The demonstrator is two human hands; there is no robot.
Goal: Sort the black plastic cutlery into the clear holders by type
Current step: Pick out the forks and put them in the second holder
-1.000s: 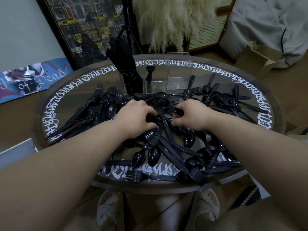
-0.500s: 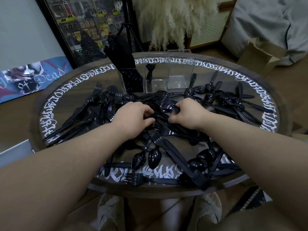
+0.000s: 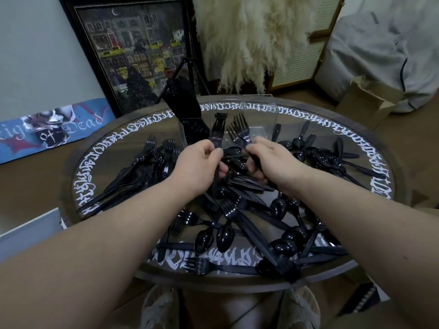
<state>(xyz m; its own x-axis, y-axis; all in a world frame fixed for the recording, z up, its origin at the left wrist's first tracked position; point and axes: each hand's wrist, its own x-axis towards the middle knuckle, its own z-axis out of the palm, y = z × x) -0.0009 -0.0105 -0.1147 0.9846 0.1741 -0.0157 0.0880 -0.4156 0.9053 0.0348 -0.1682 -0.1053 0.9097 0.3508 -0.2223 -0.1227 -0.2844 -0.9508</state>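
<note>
Left hand (image 3: 198, 166): fingers curled, pinching one fork (image 3: 217, 132) at its neck, tines up and leaning slightly toward the upper right of the frame.
Left fork axis: near vertical in the frame; its handle runs down through the grip toward the pile (image 3: 237, 210).
Right hand (image 3: 268, 162): fingers curled round a second fork (image 3: 240, 135); tines fan toward the upper left, handle slanting down to the right through the grip.
Holders (image 3: 237, 119): clear, at centre top of the counter (image 3: 118, 148), directly beyond both grips. The left cell is packed with black cutlery (image 3: 187, 108); the middle cell shows fork tines at its rim; the right cell looks nearly bare.
Key relation: both forks point tines-first at the middle cell, which lies just above the two sets of tines in the frame. The left fork appears nearer that cell.
Judgement: the forks likely need turning handle-down before insertion.
Remaining: many forks, spoons and knives lie loose across the counter; the sort is well short of done.
</note>
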